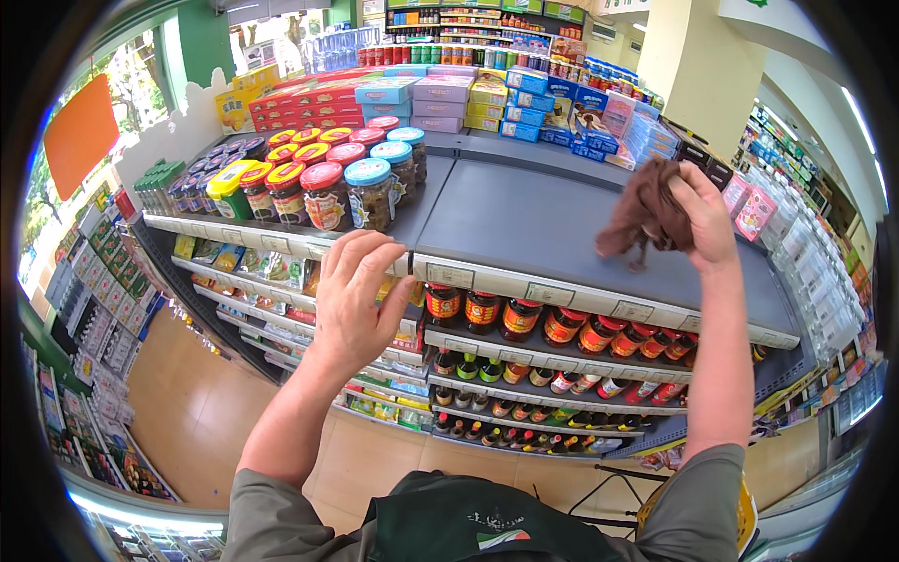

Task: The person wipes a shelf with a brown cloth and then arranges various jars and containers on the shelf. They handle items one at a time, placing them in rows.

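Observation:
My right hand grips a crumpled brown cloth over the right part of a grey metal shelf top. The cloth hangs in loose folds; whether its lower end touches the shelf I cannot tell. My left hand holds nothing, its fingers apart, near the white price-tag rail at the shelf's front edge. Just beyond it stands a jar with a light blue lid. Beside that are a red-lidded jar and rows of other lidded jars, including a yellow-lidded green one.
Stacked boxes, among them red and lilac ones, line the shelf's back. Below the rail stand orange-labelled sauce jars and rows of bottles. Clear plastic bottles are at the right. A yellow basket shows behind my right arm.

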A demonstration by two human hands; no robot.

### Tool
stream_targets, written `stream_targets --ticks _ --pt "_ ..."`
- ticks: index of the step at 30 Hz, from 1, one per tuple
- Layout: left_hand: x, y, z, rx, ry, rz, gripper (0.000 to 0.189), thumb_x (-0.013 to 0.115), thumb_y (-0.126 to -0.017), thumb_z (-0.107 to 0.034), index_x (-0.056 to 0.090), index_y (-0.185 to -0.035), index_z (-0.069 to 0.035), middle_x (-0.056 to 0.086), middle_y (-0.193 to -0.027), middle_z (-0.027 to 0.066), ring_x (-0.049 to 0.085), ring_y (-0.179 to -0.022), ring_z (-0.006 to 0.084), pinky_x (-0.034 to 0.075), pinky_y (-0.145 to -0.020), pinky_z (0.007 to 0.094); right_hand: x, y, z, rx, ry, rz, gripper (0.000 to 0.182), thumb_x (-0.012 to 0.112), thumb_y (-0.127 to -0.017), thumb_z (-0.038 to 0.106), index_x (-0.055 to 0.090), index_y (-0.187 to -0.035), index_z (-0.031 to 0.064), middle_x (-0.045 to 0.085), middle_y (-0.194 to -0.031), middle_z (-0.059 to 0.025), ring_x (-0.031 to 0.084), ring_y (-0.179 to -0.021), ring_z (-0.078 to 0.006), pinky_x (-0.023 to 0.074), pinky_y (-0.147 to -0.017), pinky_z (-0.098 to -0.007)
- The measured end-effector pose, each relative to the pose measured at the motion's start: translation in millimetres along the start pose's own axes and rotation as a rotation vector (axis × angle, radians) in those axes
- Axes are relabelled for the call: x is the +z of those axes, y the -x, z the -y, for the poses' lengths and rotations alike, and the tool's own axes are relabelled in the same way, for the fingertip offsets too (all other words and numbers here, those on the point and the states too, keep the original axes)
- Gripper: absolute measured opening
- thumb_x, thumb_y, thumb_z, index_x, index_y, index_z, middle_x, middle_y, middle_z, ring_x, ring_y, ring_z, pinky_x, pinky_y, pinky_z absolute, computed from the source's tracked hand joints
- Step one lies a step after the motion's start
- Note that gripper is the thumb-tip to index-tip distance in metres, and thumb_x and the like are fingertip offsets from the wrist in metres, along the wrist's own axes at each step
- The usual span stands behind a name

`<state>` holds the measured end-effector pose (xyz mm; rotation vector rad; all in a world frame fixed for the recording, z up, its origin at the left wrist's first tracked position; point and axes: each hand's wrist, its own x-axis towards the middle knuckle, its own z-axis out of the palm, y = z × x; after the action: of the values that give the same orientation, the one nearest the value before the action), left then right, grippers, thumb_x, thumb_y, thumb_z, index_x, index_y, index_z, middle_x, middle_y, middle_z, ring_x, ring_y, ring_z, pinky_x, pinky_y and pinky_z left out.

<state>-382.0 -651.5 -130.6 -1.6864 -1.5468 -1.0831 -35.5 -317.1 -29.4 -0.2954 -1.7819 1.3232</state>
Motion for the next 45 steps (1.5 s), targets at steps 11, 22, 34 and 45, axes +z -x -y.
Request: stream_targets --ticks 11,22,34,45 --pt "-45.8 -50.7 71.2 0.04 -0.293 -0.003 0.058 0.091 -0.088 -0.016 0.067 -0.14 -0.006 0.07 -0.135 0.0153 0.061 -0.134 0.0399 0.047 -0.114 0.0523 36.4 -0.7 73.1 0.236 1.389 0.278 0.021 0.08 -0.089 0.009 0.073 -0.106 -0.0004 0.077 -0.093 -0.0113 0.075 -0.087 -0.0187 0.0601 -0.082 -0.0346" --pt "-47.9 -86.0 123.8 0.144 -0.201 0.187 0.065 0.092 -0.089 -0.036 0.069 -0.141 -0.004 0.072 -0.134 0.0207 0.061 -0.137 0.0438 0.047 -0.117 0.0556 238.6 -113.9 7.3 -0.459 1.106 0.536 0.037 0.078 -0.099 0.027 0.071 -0.128 0.0041 0.077 -0.104 -0.0149 0.077 -0.092 -0.0322 0.0611 -0.085 -0.0433" --pt "-26.9 -116.5 121.9 0.184 -0.203 0.391 0.059 0.094 -0.085 -0.045 0.07 -0.118 -0.003 0.073 -0.101 0.0162 0.069 -0.106 0.0395 0.05 -0.103 0.0524 294.3 -174.7 -22.5 -0.139 1.138 0.681 0.063 0.076 -0.097 0.054 0.07 -0.146 0.0151 0.082 -0.114 -0.0194 0.079 -0.105 -0.0376 0.0623 -0.093 -0.0462" --pt "-25.9 -117.8 100.9 0.043 -0.192 0.38 0.054 0.095 -0.082 -0.033 0.07 -0.12 -0.004 0.074 -0.118 0.0195 0.067 -0.119 0.0416 0.049 -0.109 0.0511 283.5 -169.8 -7.3 -0.167 1.144 0.79 0.062 0.086 -0.084 0.05 0.065 -0.119 0.0022 0.077 -0.109 -0.0207 0.075 -0.101 -0.0381 0.0597 -0.087 -0.0464"
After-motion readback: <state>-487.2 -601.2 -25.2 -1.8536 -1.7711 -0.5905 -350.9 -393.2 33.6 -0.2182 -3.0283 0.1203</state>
